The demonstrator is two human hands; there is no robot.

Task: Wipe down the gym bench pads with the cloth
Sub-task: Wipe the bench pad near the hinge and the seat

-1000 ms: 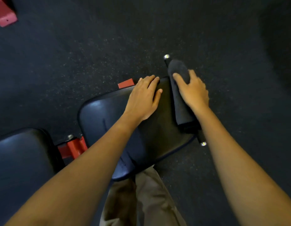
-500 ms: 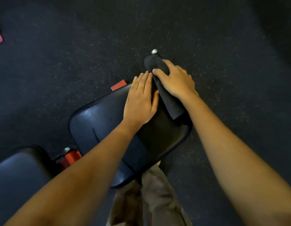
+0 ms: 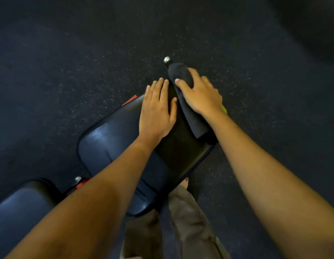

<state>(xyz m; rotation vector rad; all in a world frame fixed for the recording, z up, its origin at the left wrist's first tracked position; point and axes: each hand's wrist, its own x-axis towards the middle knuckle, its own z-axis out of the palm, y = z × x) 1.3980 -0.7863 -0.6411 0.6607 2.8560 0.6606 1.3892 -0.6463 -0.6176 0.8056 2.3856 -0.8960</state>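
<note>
A black seat pad (image 3: 110,146) runs diagonally through the middle of the view. My left hand (image 3: 156,113) lies flat on its far end with the fingers straight. Along the pad's far right edge runs a black foam roller pad (image 3: 195,120) with a metal end cap (image 3: 166,59). My right hand (image 3: 199,94) wraps over the roller near its far end, fingers curled round it. A bit of yellow-green cloth (image 3: 224,109) peeks out beneath that wrist; the hand hides the rest of it.
A second black pad (image 3: 18,212) sits at the lower left, joined by a red frame piece (image 3: 81,184). A red frame tip (image 3: 129,100) shows beyond the seat pad. Dark speckled rubber floor (image 3: 87,53) surrounds the bench. My trouser leg (image 3: 190,221) stands just below the pad.
My right hand has slid along the roller toward its far end cap. My left hand has stayed flat on the seat pad. The view has shifted slightly.
</note>
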